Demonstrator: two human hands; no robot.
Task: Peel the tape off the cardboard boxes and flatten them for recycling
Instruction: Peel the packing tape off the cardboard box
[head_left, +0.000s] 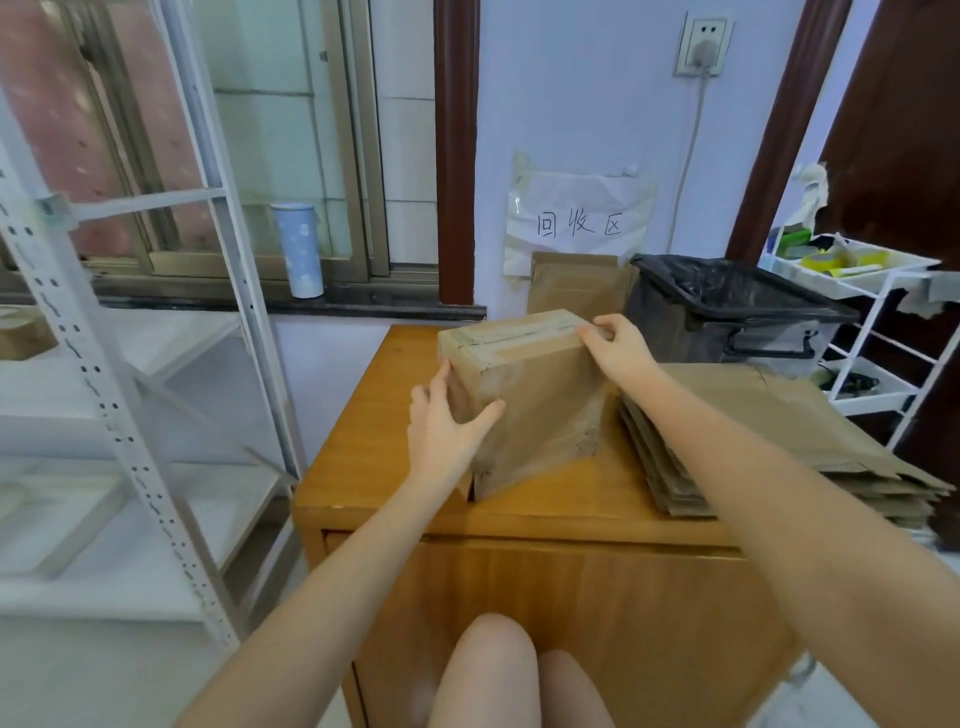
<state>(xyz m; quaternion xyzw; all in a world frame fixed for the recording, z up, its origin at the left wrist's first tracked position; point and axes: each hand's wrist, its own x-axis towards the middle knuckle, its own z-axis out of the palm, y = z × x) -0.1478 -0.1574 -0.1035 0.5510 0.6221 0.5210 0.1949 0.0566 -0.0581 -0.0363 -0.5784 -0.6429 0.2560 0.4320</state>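
A sealed brown cardboard box (540, 400) stands on the wooden cabinet top (374, 441). Clear tape (519, 335) runs along its top seam and down the near side. My left hand (447, 421) grips the box's near left corner, thumb on the front face and fingers on the left side. At the top right corner, the curled fingers of my right hand (618, 348) pinch at the tape's end. A stack of flattened cardboard (769, 447) lies on the cabinet to the right of the box.
A bin lined with a black bag (727, 306) stands behind the cabinet on the right, with flat cardboard (576, 280) leaning on the wall under a paper sign. A white wire cart (872, 322) is at far right, a white metal shelf (156, 364) at left.
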